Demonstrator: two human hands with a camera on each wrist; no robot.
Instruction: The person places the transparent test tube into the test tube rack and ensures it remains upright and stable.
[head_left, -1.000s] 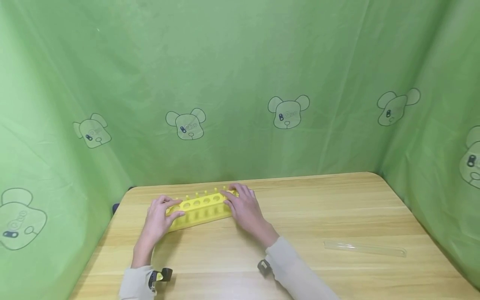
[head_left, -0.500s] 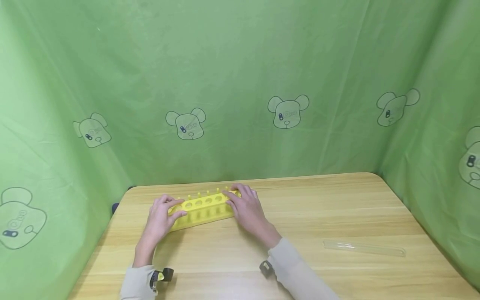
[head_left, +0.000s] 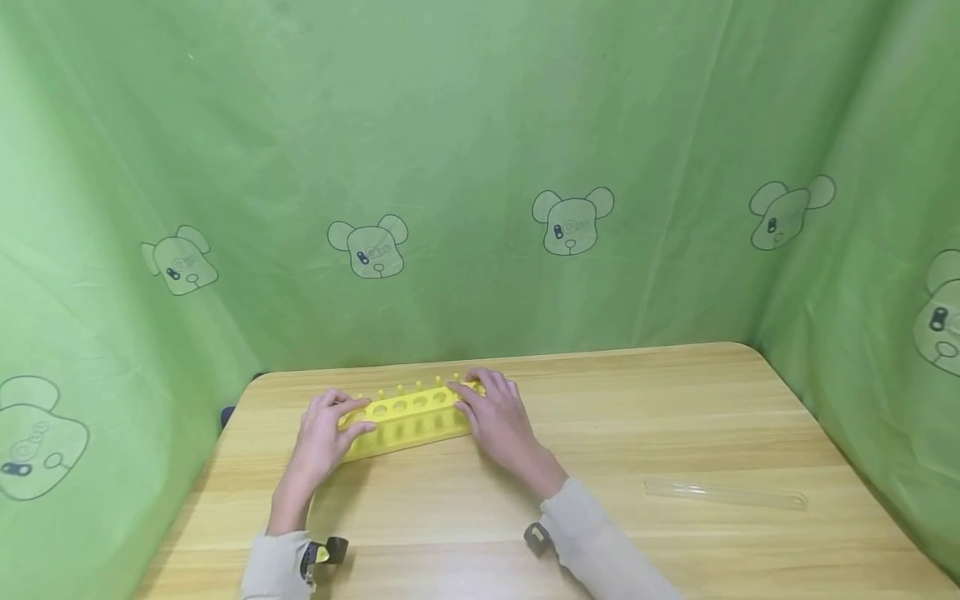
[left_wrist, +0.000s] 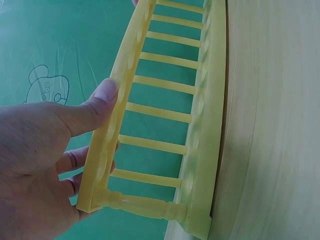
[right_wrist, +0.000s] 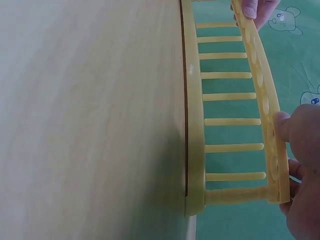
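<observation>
A yellow test tube rack stands upright on the wooden table, angled so its right end lies farther back. Its top bar has a row of round holes, and a row of pegs rises along the back. My left hand grips the left end of the top bar, thumb on the near side and fingers behind, as the left wrist view shows on the rack. My right hand holds the right end the same way; in the right wrist view its thumb presses the top bar.
A clear glass test tube lies on its side on the right part of the wooden table. Green curtains with printed bear heads hang behind the table and at both sides.
Both hands have shifted the rack slightly to the right, keeping their grip on its two ends. The test tube lies where it was; the camera view has drifted a little.
</observation>
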